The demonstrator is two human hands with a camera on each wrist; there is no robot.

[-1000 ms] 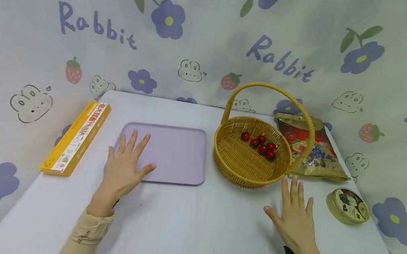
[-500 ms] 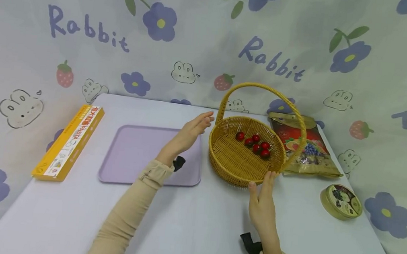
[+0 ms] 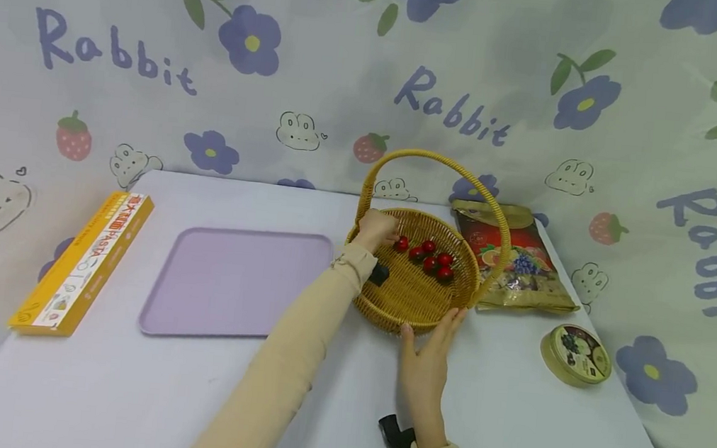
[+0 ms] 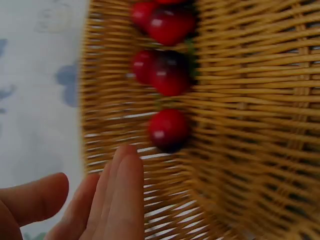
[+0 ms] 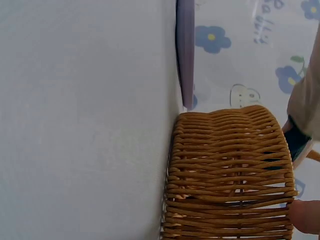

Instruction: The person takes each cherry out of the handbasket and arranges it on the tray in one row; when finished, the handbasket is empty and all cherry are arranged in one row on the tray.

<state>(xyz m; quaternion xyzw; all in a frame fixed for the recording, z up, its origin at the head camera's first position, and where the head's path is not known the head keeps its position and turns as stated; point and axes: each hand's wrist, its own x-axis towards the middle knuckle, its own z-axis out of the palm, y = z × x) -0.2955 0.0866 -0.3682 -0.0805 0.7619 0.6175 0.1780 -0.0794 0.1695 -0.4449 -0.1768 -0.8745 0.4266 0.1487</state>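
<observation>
A round wicker basket (image 3: 412,307) with a tall arched handle holds several dark red cherries (image 3: 429,264) along its far side. My left hand (image 3: 379,229) reaches in over the basket's left rim, close to the leftmost cherry. In the left wrist view, its fingers (image 4: 125,200) are straight, the thumb stands apart, and a single cherry (image 4: 170,130) lies just beyond the fingertips. At the front rim is my right hand (image 3: 427,372), fingers extended and thumb spread. In the right wrist view, one fingertip (image 5: 305,216) of it touches the woven edge.
A flat lilac tray (image 3: 238,284) lies left of the basket. Farther left is a yellow pasta box (image 3: 82,264). A gold and red bag (image 3: 515,259) lies behind the basket to the right, with a round tin (image 3: 576,355) in front of it.
My left hand has moved from above the tray rightward into the basket. My right hand has shifted left and forward to the basket's front rim. The view has turned slightly right.
</observation>
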